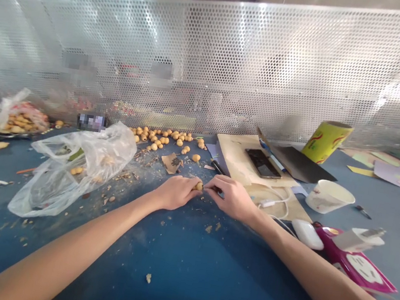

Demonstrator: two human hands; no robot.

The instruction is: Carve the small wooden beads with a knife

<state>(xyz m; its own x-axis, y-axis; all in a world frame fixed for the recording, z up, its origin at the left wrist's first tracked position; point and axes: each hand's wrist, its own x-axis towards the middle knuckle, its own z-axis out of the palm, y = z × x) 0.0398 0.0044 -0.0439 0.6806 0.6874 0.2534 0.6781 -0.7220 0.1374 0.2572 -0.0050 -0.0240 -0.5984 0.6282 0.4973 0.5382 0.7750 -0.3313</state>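
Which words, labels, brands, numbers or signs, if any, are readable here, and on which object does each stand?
No text can be read.
Yellow roll: red marks, too blurred.
Magenta packet: dark marks on white patch, too blurred.
White cup: faint marks, too small.
Dark object: pixelated, unreadable.

Bright, diffuse light fills the view, strongest at the upper right, where glare washes out the perforated silver metal screen (230, 49). Pale streaks cross its left half. Glossy highlights break up the crumpled clear plastic bag (69, 170). The flat blue surface (181, 272) darkens toward its near edge, with soft shade beside the right forearm (303, 265). Wide-angle distortion stretches the outer edges. Detail softens around the small round tan ball (199, 186); blocky pixelation hides the dark box (92, 122).
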